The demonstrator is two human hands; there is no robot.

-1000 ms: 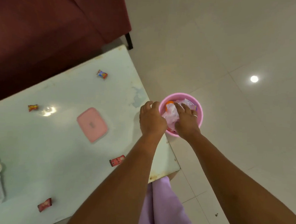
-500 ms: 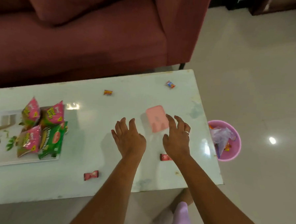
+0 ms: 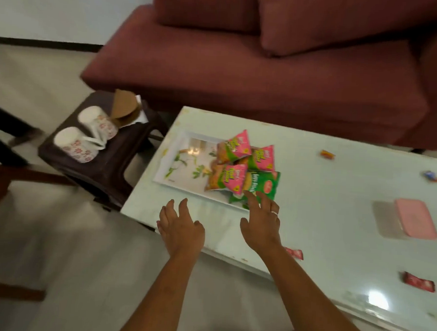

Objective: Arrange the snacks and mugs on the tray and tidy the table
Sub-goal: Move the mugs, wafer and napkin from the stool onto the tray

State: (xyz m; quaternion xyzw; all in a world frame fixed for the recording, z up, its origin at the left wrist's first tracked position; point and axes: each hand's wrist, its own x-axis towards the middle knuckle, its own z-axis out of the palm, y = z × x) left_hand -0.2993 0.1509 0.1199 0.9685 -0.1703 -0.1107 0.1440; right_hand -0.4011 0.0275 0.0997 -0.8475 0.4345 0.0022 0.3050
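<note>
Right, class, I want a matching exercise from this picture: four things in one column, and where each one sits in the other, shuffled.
Things
1. flowered mugs
2. snack packets
3. pink-lidded box
4. red sweet

Places
a. on the white tray
b. near the front edge of the table
c. on the dark stool
d. mid-table, to the right of the tray

Pairs: 1-c, 2-a, 3-d, 4-b
</note>
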